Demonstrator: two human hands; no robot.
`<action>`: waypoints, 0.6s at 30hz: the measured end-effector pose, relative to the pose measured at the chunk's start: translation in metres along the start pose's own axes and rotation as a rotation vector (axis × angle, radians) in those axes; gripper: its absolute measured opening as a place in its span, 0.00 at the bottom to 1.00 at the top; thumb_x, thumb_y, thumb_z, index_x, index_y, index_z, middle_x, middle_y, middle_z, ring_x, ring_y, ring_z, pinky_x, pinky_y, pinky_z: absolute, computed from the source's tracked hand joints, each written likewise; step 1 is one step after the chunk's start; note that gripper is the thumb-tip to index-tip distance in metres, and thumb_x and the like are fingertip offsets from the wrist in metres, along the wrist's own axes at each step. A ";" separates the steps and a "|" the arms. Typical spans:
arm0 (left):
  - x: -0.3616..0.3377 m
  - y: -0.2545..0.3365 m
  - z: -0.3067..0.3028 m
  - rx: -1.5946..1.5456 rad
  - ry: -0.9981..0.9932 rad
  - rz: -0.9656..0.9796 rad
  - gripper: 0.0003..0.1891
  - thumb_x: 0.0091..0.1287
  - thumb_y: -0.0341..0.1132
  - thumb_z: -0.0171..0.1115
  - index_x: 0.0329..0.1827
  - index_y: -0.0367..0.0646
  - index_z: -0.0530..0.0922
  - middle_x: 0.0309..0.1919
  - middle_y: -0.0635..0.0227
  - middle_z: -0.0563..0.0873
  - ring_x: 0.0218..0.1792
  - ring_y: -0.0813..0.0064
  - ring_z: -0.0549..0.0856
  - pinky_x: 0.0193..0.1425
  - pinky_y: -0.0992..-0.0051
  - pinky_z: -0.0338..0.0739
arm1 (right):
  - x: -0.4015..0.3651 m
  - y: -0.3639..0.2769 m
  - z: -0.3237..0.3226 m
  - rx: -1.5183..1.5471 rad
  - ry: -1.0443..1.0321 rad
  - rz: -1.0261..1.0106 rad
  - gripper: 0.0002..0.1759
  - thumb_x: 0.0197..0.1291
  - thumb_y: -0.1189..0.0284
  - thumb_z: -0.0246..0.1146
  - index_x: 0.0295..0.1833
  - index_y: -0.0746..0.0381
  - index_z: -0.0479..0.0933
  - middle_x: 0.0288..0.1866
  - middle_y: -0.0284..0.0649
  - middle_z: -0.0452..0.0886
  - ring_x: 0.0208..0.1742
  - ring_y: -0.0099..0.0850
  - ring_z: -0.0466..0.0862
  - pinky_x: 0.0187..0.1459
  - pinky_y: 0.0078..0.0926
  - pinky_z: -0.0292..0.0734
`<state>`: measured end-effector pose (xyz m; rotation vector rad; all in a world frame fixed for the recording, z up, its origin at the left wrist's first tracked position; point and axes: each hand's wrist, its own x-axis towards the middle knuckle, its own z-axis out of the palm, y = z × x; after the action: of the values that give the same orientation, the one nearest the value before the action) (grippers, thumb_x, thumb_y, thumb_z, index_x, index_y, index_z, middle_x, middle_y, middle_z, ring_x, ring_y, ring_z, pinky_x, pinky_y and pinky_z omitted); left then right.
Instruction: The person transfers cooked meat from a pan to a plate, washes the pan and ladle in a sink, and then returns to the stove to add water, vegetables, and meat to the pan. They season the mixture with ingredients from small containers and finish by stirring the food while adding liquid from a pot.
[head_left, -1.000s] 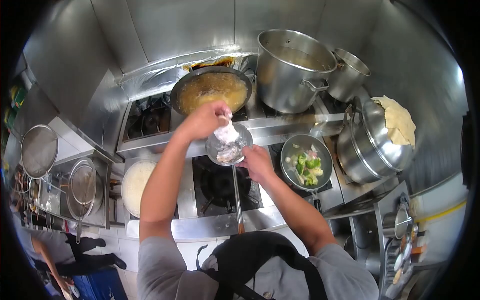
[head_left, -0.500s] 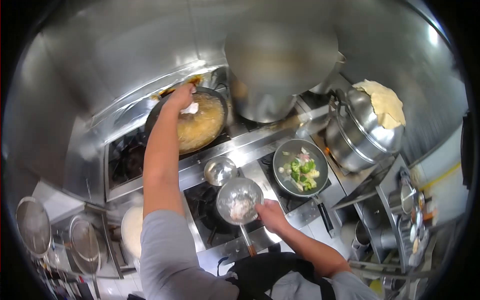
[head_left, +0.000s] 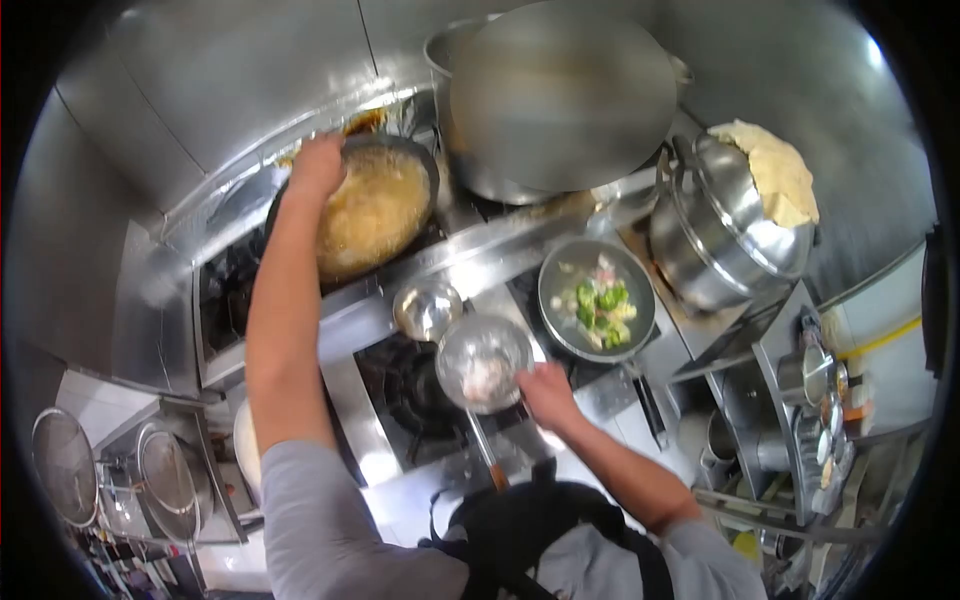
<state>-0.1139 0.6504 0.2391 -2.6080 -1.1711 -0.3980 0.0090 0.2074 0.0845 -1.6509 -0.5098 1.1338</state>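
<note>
My left hand (head_left: pixel 318 165) reaches far forward to the back-left rim of a dark wok (head_left: pixel 375 205) full of bubbling yellow oil. Its fingers look curled, and I cannot see whether anything is in them. My right hand (head_left: pixel 548 395) grips the right edge of a small metal bowl (head_left: pixel 485 362) with white bits of food in it, held over the front burner (head_left: pixel 415 395). Just beyond the bowl lies a shiny ladle (head_left: pixel 427 308). A long handle with a wooden end sticks out from under the bowl towards me.
A frying pan (head_left: pixel 597 300) with broccoli and other vegetables sits on the right burner. Behind it stand a large steel stockpot (head_left: pixel 560 100) and a stacked steamer (head_left: pixel 730 230) with a yellow cloth (head_left: pixel 775 170) on top. Mesh strainers (head_left: pixel 65 465) hang at the lower left.
My left hand carried a white piece from the bowl to the wok and is now at its far rim; the piece is out of sight. The bowl came down towards me.
</note>
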 end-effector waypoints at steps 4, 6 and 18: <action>-0.094 0.095 -0.061 -0.538 0.023 0.214 0.13 0.58 0.26 0.61 0.46 0.42 0.82 0.46 0.56 0.84 0.51 0.55 0.81 0.57 0.61 0.75 | 0.021 -0.013 0.004 0.223 -0.104 -0.084 0.09 0.61 0.74 0.57 0.37 0.69 0.78 0.31 0.37 0.83 0.29 0.23 0.81 0.30 0.24 0.77; -0.150 0.140 -0.071 -0.671 -0.391 0.376 0.11 0.58 0.30 0.65 0.45 0.42 0.83 0.46 0.56 0.84 0.51 0.57 0.82 0.58 0.63 0.75 | 0.020 -0.015 0.006 0.402 -0.148 -0.103 0.07 0.60 0.75 0.58 0.38 0.68 0.79 0.31 0.38 0.83 0.29 0.24 0.81 0.32 0.25 0.79; -0.288 0.226 -0.013 -0.484 -0.470 0.191 0.19 0.53 0.37 0.66 0.45 0.34 0.78 0.42 0.45 0.84 0.47 0.47 0.83 0.53 0.56 0.78 | -0.006 0.002 0.007 0.306 -0.211 -0.133 0.03 0.60 0.76 0.59 0.33 0.64 0.74 0.29 0.36 0.79 0.27 0.25 0.80 0.26 0.26 0.78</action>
<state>-0.1287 0.3029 0.1246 -3.3336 -1.0304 -0.0200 0.0001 0.2060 0.0852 -1.2252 -0.5422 1.2264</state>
